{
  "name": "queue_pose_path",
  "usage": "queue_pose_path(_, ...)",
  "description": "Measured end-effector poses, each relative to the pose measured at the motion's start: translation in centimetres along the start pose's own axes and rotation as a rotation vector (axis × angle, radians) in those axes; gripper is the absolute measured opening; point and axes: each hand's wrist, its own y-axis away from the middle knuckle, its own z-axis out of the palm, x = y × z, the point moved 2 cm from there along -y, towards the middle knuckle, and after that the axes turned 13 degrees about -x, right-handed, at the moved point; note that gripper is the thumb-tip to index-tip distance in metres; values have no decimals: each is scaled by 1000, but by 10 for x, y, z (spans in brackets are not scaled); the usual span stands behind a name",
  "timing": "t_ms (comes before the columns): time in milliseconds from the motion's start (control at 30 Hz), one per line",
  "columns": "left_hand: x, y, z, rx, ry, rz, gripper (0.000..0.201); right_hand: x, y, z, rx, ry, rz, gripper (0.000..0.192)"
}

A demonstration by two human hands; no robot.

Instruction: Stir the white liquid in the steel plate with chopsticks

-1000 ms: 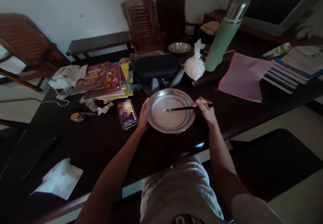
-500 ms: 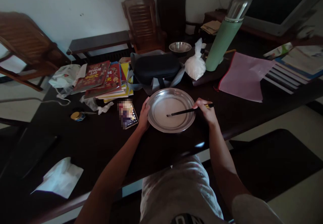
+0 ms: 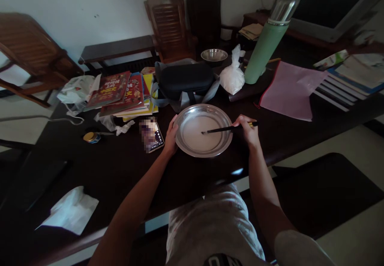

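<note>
A shallow metal basin [image 3: 205,151] stands on the dark table, holding a whitish liquid [image 3: 195,130]. My left hand [image 3: 171,138] grips the basin's left rim, thumb on top and the other fingers mostly hidden below. Black chopsticks [image 3: 219,129] with gold bands near the top end are pinched in my right hand [image 3: 246,129], beside the right rim. They lean across the rim at a low slant, their tips in the liquid near the middle. To the left of my left hand lies a lit phone [image 3: 156,138].
Behind the basin are a black case [image 3: 186,80], a tied bag of white powder [image 3: 232,78], a tall green thermos [image 3: 265,50] and a second metal bowl [image 3: 214,55]. Books [image 3: 115,92] and a small jar [image 3: 91,137] sit left; a pink pouch [image 3: 291,92] lies right.
My right hand has shifted slightly right, and the chopstick tips have moved a little right and away from me through the liquid. My left hand keeps its hold on the basin.
</note>
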Motion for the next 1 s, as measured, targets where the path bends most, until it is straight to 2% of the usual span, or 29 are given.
queue_pose_path(133, 0, 0, -1, 13, -4, -2, 71, 0, 0, 2, -104, 20, 3, 58)
queue_pose_path(300, -1, 0, 0, 4, 2, 7, 75, 2, 1, 0, -3, -4, -3, 61)
queue_pose_path(433, -1, 0, 0, 12, 13, 0, 85, 3, 0, 2, -91, 16, 5, 60)
queue_pose_path(567, 0, 0, 0, 12, 12, 9, 78, 3, 0, -1, 12, 14, -20, 60)
queue_pose_path(733, 1, 0, 1, 7, 5, -5, 78, 3, 0, 1, -105, -4, 22, 59)
queue_pose_path(867, 1, 0, 0, 2, -1, -2, 72, 2, 0, -1, 3, 6, -2, 60)
queue_pose_path(1000, 0, 0, 0, -5, -10, -3, 70, 2, -1, 2, -105, -18, 14, 59)
